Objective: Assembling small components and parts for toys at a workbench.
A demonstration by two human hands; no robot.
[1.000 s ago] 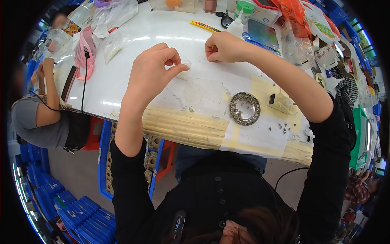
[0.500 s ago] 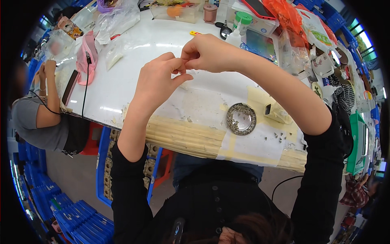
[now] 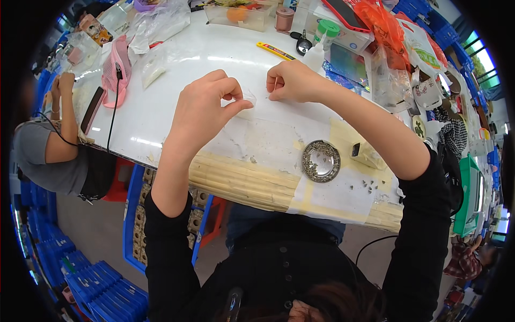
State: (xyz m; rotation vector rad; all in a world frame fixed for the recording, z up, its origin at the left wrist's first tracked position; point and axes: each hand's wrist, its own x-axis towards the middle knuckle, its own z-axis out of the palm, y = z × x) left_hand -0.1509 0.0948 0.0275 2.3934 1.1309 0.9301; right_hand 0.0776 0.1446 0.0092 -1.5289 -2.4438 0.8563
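Above the white table [image 3: 161, 112], my left hand [image 3: 206, 110] is closed in a pinch, thumb against fingers. A faint, see-through scrap [image 3: 248, 107] shows at its fingertips, too indistinct to name. My right hand [image 3: 295, 82], a short gap to the right, is also pinched; whatever lies between its fingers is too small to make out. Toward my right, a round metal dish [image 3: 324, 165] holds many tiny greyish pieces. More small grey pieces [image 3: 370, 185] are scattered on white paper beside it, below a pale block [image 3: 370, 155] with a dark opening.
A yellow utility knife [image 3: 276, 51] lies beyond my right hand, near a white squeeze bottle [image 3: 313, 57] and a green-lidded jar [image 3: 328, 29]. Plastic bags [image 3: 383, 24] crowd the far right. A co-worker [image 3: 51, 150] sits at left. Below the table edge is a blue crate [image 3: 129, 236].
My hands have come apart: the right one moved to the right, away from the left, which stays pinched in nearly the same place. The utility knife is now more fully visible.
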